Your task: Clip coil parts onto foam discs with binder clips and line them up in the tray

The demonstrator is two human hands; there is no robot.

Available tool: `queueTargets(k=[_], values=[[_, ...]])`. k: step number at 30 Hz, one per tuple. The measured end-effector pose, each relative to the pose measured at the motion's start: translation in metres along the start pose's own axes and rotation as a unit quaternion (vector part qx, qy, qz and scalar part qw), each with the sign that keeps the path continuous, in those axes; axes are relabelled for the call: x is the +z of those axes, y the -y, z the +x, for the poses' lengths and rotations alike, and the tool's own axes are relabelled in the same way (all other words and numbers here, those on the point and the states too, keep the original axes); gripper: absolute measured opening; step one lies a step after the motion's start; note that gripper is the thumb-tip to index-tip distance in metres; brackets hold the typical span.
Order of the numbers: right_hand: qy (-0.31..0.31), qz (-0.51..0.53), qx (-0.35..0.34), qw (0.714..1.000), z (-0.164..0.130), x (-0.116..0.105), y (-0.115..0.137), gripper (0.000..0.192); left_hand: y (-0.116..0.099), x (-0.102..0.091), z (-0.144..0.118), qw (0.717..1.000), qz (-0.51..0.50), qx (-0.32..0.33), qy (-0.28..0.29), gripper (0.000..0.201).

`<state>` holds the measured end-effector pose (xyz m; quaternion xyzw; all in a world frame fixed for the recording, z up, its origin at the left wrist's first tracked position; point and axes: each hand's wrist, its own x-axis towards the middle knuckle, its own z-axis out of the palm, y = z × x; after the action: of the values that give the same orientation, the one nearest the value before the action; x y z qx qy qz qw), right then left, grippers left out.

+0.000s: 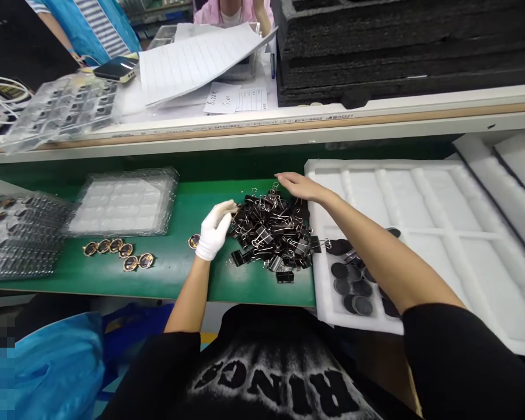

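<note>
On the green bench [166, 274], the gloved left hand [213, 228] pinches with curled fingers at the left edge of the clip pile [273, 233], while the bare right hand [300, 186] lies flat and open-fingered on its far right edge, holding nothing, beside the foam tray [420, 192].

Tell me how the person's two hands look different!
The left hand wears a white glove; the right hand is bare. The left hand curls its fingers at the near-left edge of the pile of black metal binder clips; the right hand lies flat, palm down, over its far side. Both are at the same pile.
</note>
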<state>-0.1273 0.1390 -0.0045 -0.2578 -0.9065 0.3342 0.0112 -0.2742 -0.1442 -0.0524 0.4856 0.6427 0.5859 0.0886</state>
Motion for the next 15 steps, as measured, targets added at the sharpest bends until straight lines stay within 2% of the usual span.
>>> queueTargets(k=[3,6,12,14,15], values=[[0.06,-0.006,-0.035,0.998,0.02,0.007,-0.006,0.061,0.001,-0.007,-0.005,0.997,0.054,-0.013,-0.06,0.039],[0.087,-0.014,-0.078,0.993,0.014,0.016,-0.009,0.062,0.004,-0.012,-0.013,0.985,0.141,-0.022,-0.095,0.045],[0.071,-0.041,-0.136,0.987,-0.004,0.024,-0.024,0.057,0.0,0.015,-0.035,0.978,0.204,-0.028,-0.031,0.058],[0.058,-0.052,-0.141,0.987,-0.005,0.026,-0.033,0.057,-0.004,0.016,-0.042,0.971,0.236,-0.021,-0.027,0.057],[0.051,-0.06,-0.144,0.987,-0.006,0.026,-0.038,0.057,-0.006,0.01,-0.045,0.964,0.262,-0.016,-0.035,0.056]])
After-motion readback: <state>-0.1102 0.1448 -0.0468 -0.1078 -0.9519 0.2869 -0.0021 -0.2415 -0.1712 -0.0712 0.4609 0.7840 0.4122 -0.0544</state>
